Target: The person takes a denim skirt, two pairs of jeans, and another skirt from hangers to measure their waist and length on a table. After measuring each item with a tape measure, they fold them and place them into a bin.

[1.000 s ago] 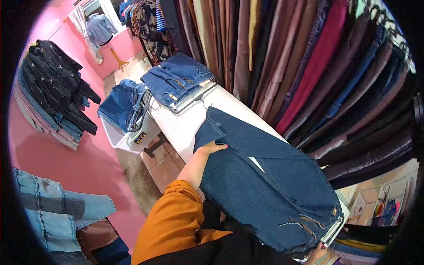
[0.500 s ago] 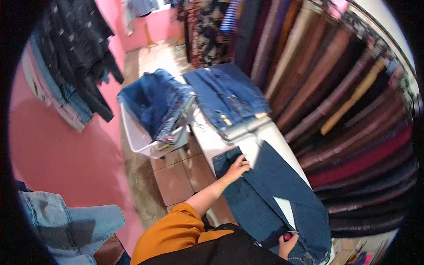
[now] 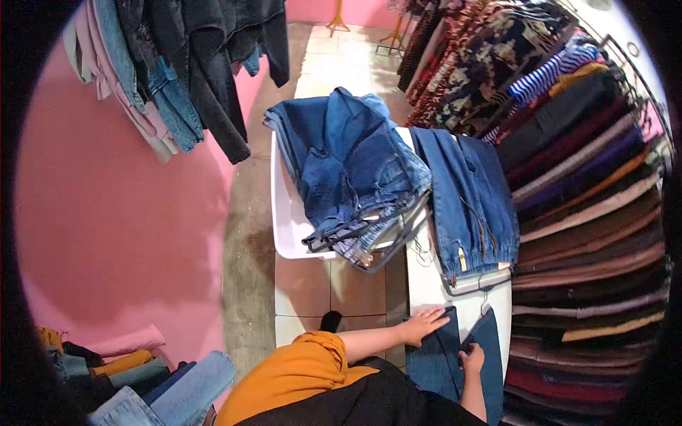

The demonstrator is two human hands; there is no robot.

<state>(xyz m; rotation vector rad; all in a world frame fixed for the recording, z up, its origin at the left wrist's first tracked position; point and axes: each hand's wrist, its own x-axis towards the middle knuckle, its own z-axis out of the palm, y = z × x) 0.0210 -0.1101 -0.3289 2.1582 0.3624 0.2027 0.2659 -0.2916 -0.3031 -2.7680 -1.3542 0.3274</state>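
Observation:
Dark blue jeans (image 3: 432,358) lie spread on the white table, their two legs parted in a narrow V. On the leg nearer the aisle my left hand (image 3: 426,326) rests flat, fingers spread, close to the leg's end. My right hand (image 3: 472,357) is closed at the inner edge of the other leg (image 3: 487,339). Its fingers are curled, and I cannot tell what they hold. Just beyond is a folded pair of blue jeans (image 3: 472,206) with a drawstring, on a clear hanger (image 3: 477,286).
A white basket (image 3: 285,234) heaped with blue jeans (image 3: 348,156) stands left of the white table (image 3: 501,295). Packed hanging garments (image 3: 590,263) line the right side. Dark jackets (image 3: 213,64) hang by the pink wall (image 3: 135,234). Rolled light jeans (image 3: 192,390) lie lower left.
The view has turned to the right. My right hand has gone from the far lower end of the jeans up near my left hand; the small red thing in it no longer shows.

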